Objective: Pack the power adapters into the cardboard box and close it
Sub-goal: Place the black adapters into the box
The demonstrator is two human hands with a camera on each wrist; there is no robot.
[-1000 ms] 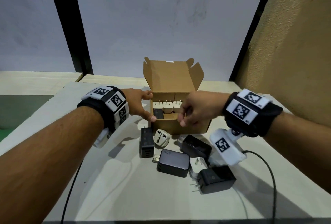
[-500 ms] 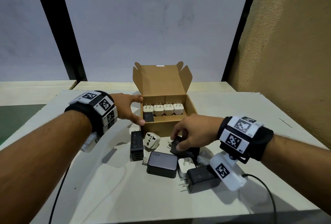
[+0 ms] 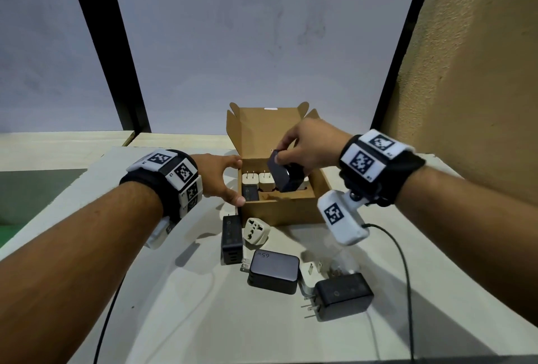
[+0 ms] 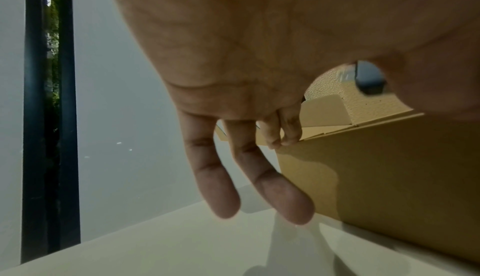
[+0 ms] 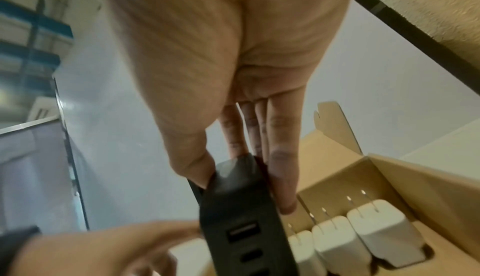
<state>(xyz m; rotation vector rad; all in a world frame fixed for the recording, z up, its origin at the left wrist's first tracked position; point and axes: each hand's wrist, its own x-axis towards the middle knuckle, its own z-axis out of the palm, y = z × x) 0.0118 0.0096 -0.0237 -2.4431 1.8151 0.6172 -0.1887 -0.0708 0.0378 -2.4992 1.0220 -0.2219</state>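
Note:
The open cardboard box stands on the white table, lid up at the back. A row of white adapters and one black adapter sit inside. My right hand pinches a black adapter and holds it tilted above the box's opening; the right wrist view shows its ports above the white adapters. My left hand holds the box's left wall, thumb at the front corner and fingertips on the rim.
Loose adapters lie in front of the box: a tall black one, a white travel plug, a black one marked 65W, a small white one and a black pronged one. A black cable trails right. A textured wall stands on the right.
My right hand went down to the pile, took a black adapter and lifted it over the box. The left hand stayed on the box's left side.

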